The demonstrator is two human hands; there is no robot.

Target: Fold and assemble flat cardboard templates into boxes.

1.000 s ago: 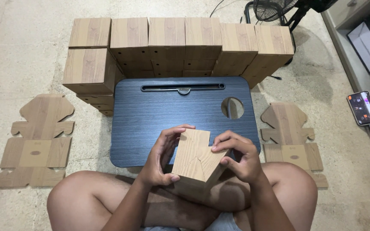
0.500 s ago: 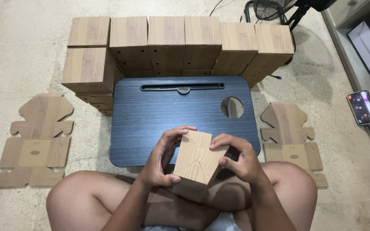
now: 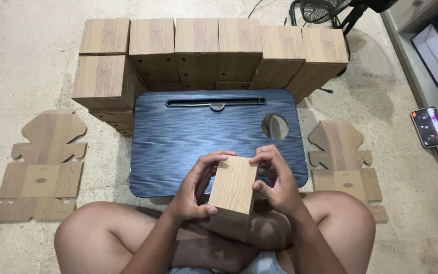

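A wood-patterned cardboard box [image 3: 233, 190] is folded up and held over my crossed legs, at the near edge of a dark lap desk [image 3: 188, 137]. My left hand [image 3: 194, 189] grips its left side with the fingers curled over the top edge. My right hand [image 3: 275, 181] holds the right side, fingertips on the top corner. The box stands tilted slightly, its closed face toward me.
Several finished wood-patterned boxes [image 3: 198, 50] are stacked in rows behind the desk. Flat unfolded box blanks lie on the floor at left [image 3: 44, 167] and at right [image 3: 343, 160]. A phone [image 3: 430, 127] lies at the right, a fan base [image 3: 325, 10] at the back.
The box has been turned in my hands so it stands more upright and narrower, and both hands have shifted their grip toward its top edge.
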